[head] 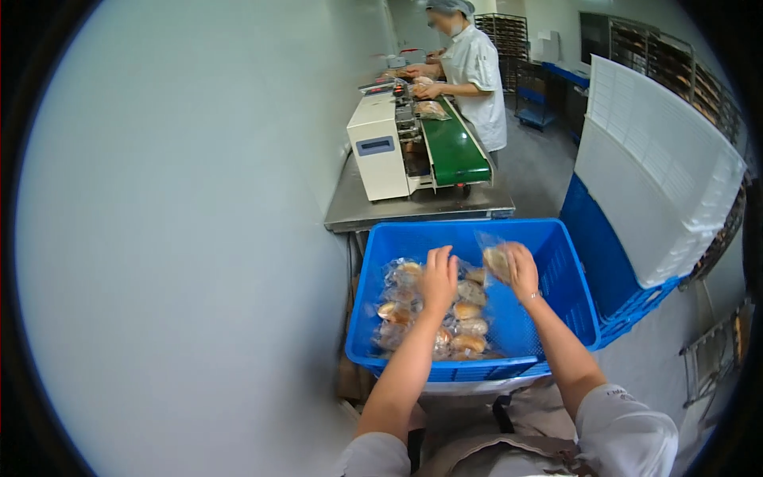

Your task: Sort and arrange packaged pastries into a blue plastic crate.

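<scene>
Before me stands a blue plastic crate [572, 298] with perforated walls. Several bread rolls in clear plastic bags [468, 310] lie in rows over its left and middle part. My right hand [521, 268] grips one bagged bread roll [496, 262] above the right part of the crate, with the bag's loose end pointing up and away from me. Over the packed rolls, my left hand [439, 280] is raised with its fingers extended. I see nothing held in it, though its palm side is partly hidden.
Beyond the crate, a sealing machine [375, 149] with a green conveyor belt [456, 149] stands on a metal table [351, 208]. A co-worker [477, 77] handles bagged bread there. Stacked white crates [650, 167] on blue crates [602, 256] stand right; a wall [179, 238] borders the left.
</scene>
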Demonstrator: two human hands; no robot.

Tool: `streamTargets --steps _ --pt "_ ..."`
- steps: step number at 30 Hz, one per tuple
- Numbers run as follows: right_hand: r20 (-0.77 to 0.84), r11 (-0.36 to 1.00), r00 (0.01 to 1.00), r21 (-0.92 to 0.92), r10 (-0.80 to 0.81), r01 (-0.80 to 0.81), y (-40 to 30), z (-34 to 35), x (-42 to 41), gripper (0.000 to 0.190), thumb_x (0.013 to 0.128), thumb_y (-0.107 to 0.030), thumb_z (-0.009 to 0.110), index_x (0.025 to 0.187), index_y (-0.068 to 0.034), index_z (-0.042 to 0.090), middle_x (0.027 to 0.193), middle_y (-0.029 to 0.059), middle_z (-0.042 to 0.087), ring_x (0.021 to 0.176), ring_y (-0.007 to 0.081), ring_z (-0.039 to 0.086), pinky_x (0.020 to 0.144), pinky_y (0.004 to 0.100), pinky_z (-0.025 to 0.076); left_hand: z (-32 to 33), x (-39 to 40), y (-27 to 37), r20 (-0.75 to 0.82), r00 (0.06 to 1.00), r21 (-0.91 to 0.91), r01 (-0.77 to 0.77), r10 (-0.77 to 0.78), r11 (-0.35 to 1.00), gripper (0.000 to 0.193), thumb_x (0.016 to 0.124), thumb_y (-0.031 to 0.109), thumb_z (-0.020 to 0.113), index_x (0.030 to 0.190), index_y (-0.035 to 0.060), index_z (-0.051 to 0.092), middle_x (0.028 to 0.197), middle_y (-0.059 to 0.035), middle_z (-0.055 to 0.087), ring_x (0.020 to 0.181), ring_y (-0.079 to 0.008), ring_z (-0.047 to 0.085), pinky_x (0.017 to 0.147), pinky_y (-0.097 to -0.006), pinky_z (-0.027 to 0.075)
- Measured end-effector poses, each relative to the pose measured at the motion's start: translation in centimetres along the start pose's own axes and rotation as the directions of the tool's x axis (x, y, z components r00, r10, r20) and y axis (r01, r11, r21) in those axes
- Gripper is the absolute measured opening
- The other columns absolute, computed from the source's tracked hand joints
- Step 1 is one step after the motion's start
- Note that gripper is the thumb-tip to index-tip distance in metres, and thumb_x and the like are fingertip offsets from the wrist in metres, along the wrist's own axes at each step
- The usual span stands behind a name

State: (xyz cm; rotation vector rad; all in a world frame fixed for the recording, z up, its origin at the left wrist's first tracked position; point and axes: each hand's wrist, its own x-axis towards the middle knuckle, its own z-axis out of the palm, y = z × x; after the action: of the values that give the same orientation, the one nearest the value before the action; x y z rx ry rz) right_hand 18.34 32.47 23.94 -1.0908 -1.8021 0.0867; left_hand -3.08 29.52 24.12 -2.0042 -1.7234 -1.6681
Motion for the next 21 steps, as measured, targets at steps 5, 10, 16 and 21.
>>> streamTargets --steps 5,10,16,21 --pt "0.188 0.998 0.982 -0.065 0.011 0.001 0.0 -0.8 -2.3 0.020 0.090 -0.016 0.054 0.102 -0.005 0.066 0.105 0.0126 0.063 0.100 0.0328 0.056 0.089 0.0417 0.044 0.6 -0.5 2.8 0.237 0.954 -0.138 -0.153 0.182 0.979 0.041 0.082 0.015 0.069 0.121 0.0094 0.056 0.126 -0.0118 0.047 0.111 -0.0308 0.053 0.084 -0.0407 0.049" --pt "0.218 0.979 0.954 0.034 -0.206 0.203 -0.5 0.4 -2.7 0.018 0.086 -0.018 0.059 0.097 -0.005 0.066 0.103 0.0101 0.063 0.097 0.0309 0.056 0.086 0.0409 0.044 1.8 -0.9 1.7 0.242 0.926 -0.120 -0.267 0.289 0.956 0.029 0.079 0.007 0.069 0.106 0.0046 0.059 0.118 -0.0105 0.054 0.107 -0.0305 0.055 0.082 -0.0402 0.049" --pt "0.102 0.995 0.991 0.063 -0.085 0.079 -3.0 -0.8 -1.8 0.026 0.087 -0.014 0.058 0.110 -0.004 0.063 0.113 0.0153 0.057 0.108 0.0345 0.052 0.094 0.0424 0.041 2.0 -1.1 1.0 0.171 0.984 -0.097 -0.038 0.055 0.994 0.010 0.087 0.001 0.056 0.096 -0.0006 0.057 0.108 -0.0153 0.057 0.098 -0.0350 0.057 0.082 -0.0405 0.047" --pt "-0.113 0.978 0.971 -0.020 -0.210 0.209 -6.4 0.9 5.2 0.042 0.084 -0.013 0.060 0.125 -0.004 0.052 0.123 0.0177 0.051 0.117 0.0371 0.047 0.100 0.0444 0.036 1.7 -0.6 0.5 0.045 0.999 -0.052 0.011 -0.009 0.999 0.010 0.089 0.001 0.053 0.099 -0.0007 0.054 0.105 -0.0168 0.057 0.095 -0.0379 0.057 0.080 -0.0429 0.047"
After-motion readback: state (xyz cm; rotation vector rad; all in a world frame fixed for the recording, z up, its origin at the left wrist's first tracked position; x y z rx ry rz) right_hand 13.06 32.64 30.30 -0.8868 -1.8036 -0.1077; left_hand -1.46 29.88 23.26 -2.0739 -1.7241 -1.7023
